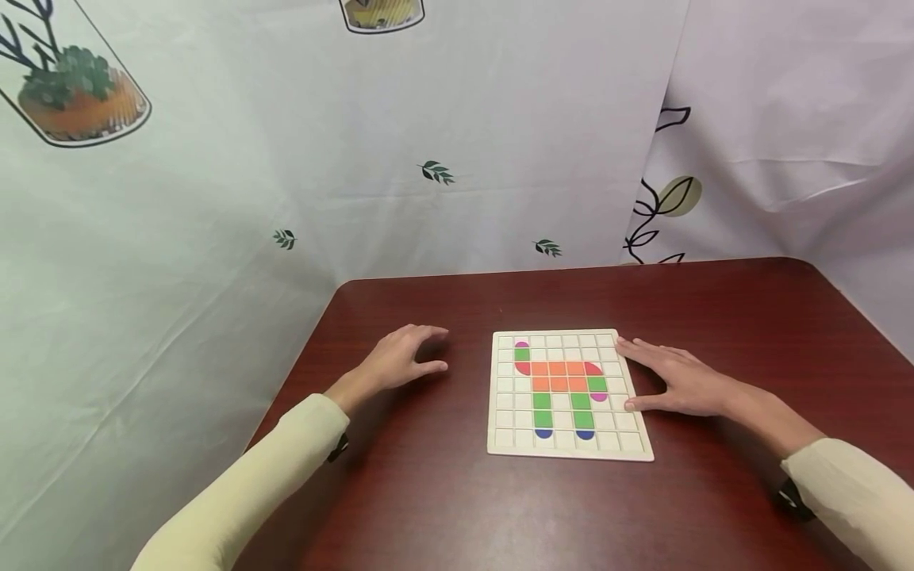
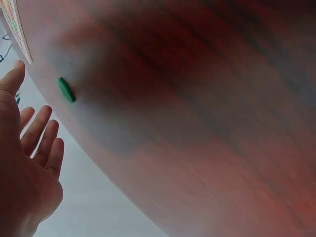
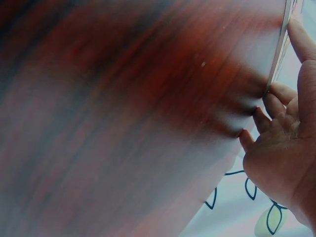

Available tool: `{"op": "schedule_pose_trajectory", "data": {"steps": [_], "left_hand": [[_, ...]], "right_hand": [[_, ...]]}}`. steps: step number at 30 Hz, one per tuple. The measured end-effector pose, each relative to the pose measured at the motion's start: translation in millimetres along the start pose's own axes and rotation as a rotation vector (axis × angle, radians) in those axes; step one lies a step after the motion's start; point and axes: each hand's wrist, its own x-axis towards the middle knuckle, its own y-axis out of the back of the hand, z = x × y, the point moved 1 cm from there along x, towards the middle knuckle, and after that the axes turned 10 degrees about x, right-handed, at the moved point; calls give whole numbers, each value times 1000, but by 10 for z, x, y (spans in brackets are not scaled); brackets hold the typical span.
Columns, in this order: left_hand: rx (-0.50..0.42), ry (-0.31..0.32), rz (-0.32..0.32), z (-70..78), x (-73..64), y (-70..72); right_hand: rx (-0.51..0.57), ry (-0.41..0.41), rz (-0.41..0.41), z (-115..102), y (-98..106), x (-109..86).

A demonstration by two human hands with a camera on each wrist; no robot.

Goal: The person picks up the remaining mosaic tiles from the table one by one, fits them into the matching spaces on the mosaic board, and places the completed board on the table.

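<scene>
A white square grid board (image 1: 504, 400) lies flat on the table, with colored tiles (image 1: 558, 376) forming a four-legged animal-like figure: orange body, green neck and legs, red curved corners, magenta and blue rounded ends. My right hand (image 1: 681, 381) touches the board's right edge with thumb and fingertips, its fingers extended; the right wrist view shows fingertips against the board's side (image 3: 277, 57). To the left of the board, apart from it, my left hand (image 1: 396, 357) holds nothing, fingers relaxed and thumb spread. Near it a small green piece (image 2: 66, 90) lies on the table, hidden in the head view.
The dark red-brown wooden table (image 1: 435, 507) has rounded far corners. Behind it and along the left hangs a pale cloth (image 1: 500, 103) printed with leaves and plant jars. The table's edge shows beyond the left hand in its wrist view.
</scene>
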Motion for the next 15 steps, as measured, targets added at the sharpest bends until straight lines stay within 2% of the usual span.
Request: {"op": "schedule_pose_trajectory", "data": {"steps": [6,15], "left_hand": [[-7,-17,16,-104,-127,-44],[-19,7,9,-150,-256,-66]], "right_hand": [[3,-5,-5,7,0,0],[13,33,4,24,3,5]]}}
